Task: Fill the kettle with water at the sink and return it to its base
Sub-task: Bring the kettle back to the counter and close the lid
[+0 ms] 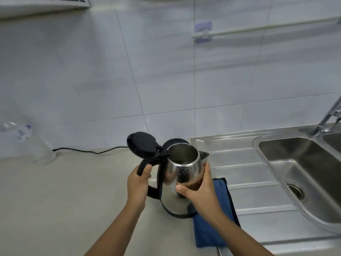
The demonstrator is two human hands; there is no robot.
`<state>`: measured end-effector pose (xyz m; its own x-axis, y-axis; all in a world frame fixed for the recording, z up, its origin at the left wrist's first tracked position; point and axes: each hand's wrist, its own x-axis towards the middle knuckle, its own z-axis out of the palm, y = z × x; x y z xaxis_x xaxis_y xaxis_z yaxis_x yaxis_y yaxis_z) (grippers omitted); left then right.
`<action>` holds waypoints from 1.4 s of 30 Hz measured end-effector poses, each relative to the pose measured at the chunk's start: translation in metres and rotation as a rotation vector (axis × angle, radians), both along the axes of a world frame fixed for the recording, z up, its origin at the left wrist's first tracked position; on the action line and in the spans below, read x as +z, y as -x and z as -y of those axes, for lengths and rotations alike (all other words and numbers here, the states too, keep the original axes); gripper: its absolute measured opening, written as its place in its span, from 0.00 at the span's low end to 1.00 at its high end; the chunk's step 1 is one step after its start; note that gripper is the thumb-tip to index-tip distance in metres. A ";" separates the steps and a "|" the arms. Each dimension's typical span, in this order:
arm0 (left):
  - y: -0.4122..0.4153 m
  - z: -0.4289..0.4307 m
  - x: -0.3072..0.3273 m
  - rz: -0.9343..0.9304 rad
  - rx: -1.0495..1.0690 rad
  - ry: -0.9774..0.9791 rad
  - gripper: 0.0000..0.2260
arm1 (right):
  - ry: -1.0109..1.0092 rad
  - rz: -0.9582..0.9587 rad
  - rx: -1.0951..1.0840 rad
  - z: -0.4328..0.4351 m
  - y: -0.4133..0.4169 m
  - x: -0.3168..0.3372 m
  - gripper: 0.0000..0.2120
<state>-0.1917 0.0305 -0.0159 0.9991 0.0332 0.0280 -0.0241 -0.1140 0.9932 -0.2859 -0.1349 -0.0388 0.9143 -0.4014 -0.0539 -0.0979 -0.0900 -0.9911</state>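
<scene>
I have the left hand [138, 183] closed around the handle and the right hand [199, 189] cupped against the steel body of the kettle [181, 174], which I judge steadies the carry. The kettle is above the surface [64, 200], beside the blue cloth [215, 218]. Lid [142, 145] stands open, ready for filling. Beyond sits the base [175, 141]; the sink [299, 163] lies right.

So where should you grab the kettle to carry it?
By the black handle, from the left side of the kettle, where the left hand grips it. It loops clear of the steel body, leaving room for fingers. The right hand steadies the body.
</scene>
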 end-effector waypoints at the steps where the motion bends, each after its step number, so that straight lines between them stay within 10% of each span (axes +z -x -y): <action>1: -0.003 -0.006 -0.004 -0.006 0.011 0.005 0.26 | 0.008 -0.004 0.007 -0.006 -0.003 -0.001 0.65; 33: -0.025 -0.078 -0.028 -0.066 -0.080 -0.072 0.29 | 0.038 -0.017 -0.005 -0.074 -0.026 -0.033 0.64; 42: 0.002 -0.068 0.011 0.053 0.030 0.347 0.18 | 0.054 -0.020 0.026 -0.069 -0.022 -0.037 0.62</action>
